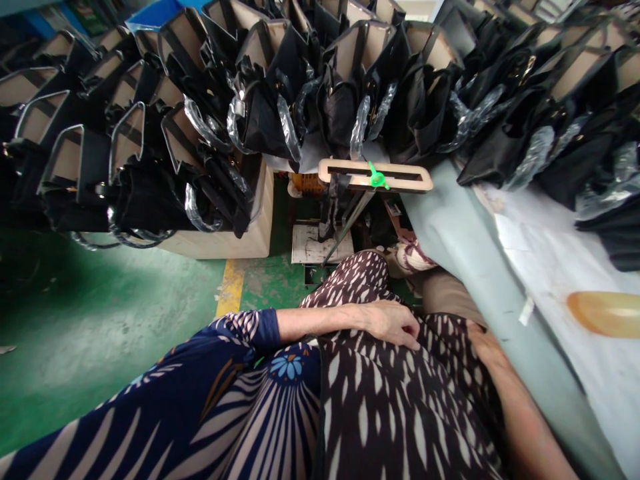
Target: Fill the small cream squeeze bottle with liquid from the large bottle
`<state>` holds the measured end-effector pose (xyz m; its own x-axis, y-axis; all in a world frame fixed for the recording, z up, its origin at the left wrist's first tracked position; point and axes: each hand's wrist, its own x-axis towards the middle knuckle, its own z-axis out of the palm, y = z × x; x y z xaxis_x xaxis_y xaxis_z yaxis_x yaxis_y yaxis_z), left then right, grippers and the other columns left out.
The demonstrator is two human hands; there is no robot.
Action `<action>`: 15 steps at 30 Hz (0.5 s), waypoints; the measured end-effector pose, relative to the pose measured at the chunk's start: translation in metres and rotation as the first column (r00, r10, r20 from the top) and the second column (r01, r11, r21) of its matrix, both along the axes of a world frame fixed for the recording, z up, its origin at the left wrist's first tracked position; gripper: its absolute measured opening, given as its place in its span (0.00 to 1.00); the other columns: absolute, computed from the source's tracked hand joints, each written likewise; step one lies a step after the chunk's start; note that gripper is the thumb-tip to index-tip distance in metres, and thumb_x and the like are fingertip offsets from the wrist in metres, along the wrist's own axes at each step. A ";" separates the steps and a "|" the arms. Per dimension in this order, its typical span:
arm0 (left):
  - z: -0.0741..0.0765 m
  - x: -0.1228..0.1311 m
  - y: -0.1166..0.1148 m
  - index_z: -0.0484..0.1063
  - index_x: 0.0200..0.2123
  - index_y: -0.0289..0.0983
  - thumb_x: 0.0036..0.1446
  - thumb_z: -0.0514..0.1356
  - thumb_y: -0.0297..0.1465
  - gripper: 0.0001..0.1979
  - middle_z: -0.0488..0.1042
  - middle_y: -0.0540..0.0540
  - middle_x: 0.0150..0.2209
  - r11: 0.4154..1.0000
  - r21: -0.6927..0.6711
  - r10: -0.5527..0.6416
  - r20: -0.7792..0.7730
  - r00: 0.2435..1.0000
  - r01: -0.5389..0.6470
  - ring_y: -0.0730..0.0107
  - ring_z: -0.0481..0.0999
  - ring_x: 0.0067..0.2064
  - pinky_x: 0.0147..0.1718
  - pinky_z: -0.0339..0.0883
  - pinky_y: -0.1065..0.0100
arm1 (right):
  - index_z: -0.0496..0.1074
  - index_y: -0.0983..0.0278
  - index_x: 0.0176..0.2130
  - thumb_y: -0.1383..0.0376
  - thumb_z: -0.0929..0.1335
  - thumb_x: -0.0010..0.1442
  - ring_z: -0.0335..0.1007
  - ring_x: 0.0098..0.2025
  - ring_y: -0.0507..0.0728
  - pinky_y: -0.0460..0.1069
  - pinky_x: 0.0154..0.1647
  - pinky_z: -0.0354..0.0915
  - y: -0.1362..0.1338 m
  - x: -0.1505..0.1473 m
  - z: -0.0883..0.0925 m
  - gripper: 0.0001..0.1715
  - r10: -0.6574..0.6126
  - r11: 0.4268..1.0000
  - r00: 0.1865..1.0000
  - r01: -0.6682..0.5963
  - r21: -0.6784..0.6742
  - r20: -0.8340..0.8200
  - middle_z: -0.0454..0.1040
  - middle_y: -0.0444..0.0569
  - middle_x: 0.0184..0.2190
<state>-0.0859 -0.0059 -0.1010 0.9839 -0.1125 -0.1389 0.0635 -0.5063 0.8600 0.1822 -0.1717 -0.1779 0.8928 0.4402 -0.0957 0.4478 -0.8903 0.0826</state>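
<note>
My left hand (393,323) lies on my lap with its fingers loosely curled against the dark apron (370,393) with pale flecks. Nothing shows between those fingers. At the right side of my lap rests my right hand (480,337); its fingers are hidden at the edge of the cloth. Both hands are apart from the black handbags (260,113), which stand in rows ahead with handles wrapped in clear plastic and beige panels. Beyond my knees is a stand topped by a beige slotted oval frame (425,179) with a green wing knob (377,177).
On the right, a table with a pale grey-green cover (450,220) carries more bags and an amber oval object (607,313). A cream bin (220,245) stands under the left bags. The green floor (165,287) has a yellow stripe (230,287).
</note>
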 end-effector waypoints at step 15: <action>0.007 -0.011 -0.002 0.75 0.35 0.35 0.60 0.59 0.35 0.09 0.75 0.51 0.32 0.997 -0.003 0.076 -0.006 0.997 -0.076 0.71 0.72 0.35 0.34 0.61 0.73 | 0.58 0.63 0.61 0.58 0.65 0.64 0.51 0.63 0.68 0.69 0.61 0.51 -0.001 0.002 0.003 0.29 0.004 1.000 0.998 -0.003 0.020 -0.056 0.51 0.58 0.64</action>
